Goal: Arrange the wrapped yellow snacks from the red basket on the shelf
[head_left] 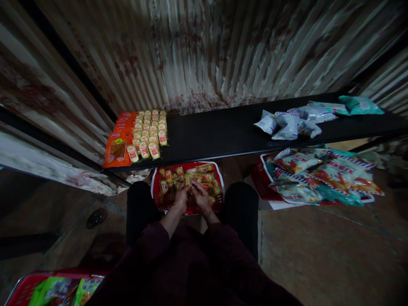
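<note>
A red basket (154,185) with a white rim stands between the person's knees and holds several small yellow-wrapped snacks (204,168). Over its middle, my left hand (181,197) and my right hand (201,196) come together at the fingertips. Both have their fingers closed around a small yellow-wrapped snack (188,178), partly covered by the fingers. On the left end of the black shelf (204,136), similar yellow snacks (145,131) stand in rows beside orange packets (118,146).
Silver-white bags (287,125) and teal bags (361,105) lie on the shelf's right part. Below them a second red basket (263,180) is heaped with snack bags. A third basket (19,289) with green packets is at the lower left. A pleated curtain (191,55) hangs behind.
</note>
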